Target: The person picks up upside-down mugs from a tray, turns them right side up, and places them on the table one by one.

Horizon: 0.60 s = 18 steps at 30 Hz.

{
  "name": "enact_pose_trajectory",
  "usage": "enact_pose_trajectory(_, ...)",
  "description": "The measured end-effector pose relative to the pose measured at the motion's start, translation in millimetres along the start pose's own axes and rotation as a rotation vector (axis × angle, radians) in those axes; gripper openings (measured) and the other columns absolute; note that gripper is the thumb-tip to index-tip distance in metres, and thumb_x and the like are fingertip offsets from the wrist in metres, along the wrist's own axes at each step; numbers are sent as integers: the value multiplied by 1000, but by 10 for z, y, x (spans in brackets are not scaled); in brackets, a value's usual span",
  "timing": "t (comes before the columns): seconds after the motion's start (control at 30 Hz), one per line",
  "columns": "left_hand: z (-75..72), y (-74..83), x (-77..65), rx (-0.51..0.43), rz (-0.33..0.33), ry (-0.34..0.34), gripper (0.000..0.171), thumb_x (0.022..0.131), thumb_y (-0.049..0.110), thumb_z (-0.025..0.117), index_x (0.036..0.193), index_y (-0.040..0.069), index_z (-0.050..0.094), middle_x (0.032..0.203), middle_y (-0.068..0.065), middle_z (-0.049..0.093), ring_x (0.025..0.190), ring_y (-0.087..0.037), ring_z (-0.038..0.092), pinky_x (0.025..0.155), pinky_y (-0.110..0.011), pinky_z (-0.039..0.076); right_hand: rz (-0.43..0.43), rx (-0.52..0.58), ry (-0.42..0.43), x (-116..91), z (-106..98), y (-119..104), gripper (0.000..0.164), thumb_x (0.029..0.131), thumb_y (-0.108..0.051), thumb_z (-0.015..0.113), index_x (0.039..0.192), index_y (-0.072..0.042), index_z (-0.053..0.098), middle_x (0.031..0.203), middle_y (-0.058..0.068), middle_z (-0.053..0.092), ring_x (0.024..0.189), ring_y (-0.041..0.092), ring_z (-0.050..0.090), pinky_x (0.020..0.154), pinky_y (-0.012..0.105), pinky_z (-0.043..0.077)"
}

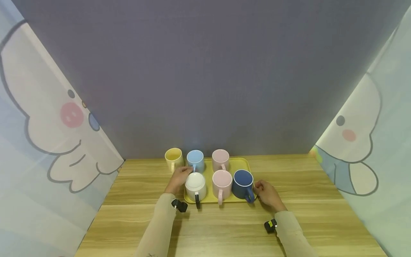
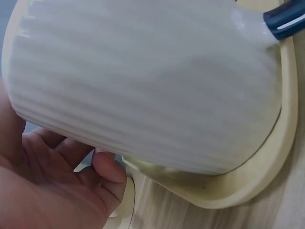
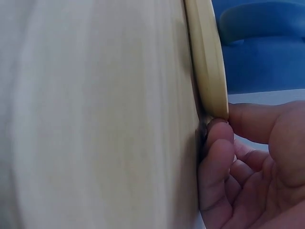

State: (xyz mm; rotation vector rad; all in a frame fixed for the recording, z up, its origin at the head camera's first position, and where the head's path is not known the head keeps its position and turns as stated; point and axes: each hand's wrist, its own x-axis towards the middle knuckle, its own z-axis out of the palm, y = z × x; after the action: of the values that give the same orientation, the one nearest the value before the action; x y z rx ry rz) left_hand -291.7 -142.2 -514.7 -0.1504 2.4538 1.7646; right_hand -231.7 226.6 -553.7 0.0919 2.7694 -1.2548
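A yellow tray (image 1: 208,198) carries several mugs. At its left side my left hand (image 1: 179,178) reaches in beside the white ribbed mug (image 1: 195,187) with a dark handle, close to the light blue mug (image 1: 196,162). Its fingers (image 2: 107,167) curl at the tray's edge, and the white mug hides part of the thumb. My right hand (image 1: 267,193) pinches the tray's right rim, thumb on top and fingers below, next to the navy mug (image 1: 243,184). A pink mug (image 1: 221,184) stands in the front row, another pink mug (image 1: 220,159) behind it.
A yellow mug (image 1: 174,159) stands on the wooden table (image 1: 224,228), just left of the tray. Behind the table rises a grey wall (image 1: 205,78). Curtains with cartoon figures hang on both sides, the left curtain (image 1: 32,200) and the right curtain (image 1: 388,142).
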Motion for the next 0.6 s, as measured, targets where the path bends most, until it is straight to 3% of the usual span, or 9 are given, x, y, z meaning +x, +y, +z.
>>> enact_pose_trajectory(0.33, -10, 13, 31, -3, 46, -61, 30, 96, 32, 56, 103, 7, 72, 105, -7, 70, 100, -19, 60, 83, -29, 47, -13, -22, 24, 14, 12, 16, 18, 95, -20, 57, 102, -4, 59, 75, 4, 60, 66, 15, 56, 61, 28, 43)
enact_pose_trajectory(0.6, 4, 45, 1, -24, 66, -25, 28, 98, 23, 55, 101, 0, 71, 103, -13, 69, 96, -19, 60, 81, -29, 48, -9, -18, 13, 13, 14, 32, 18, 95, -21, 57, 101, -4, 59, 76, 4, 60, 67, 15, 56, 60, 28, 43)
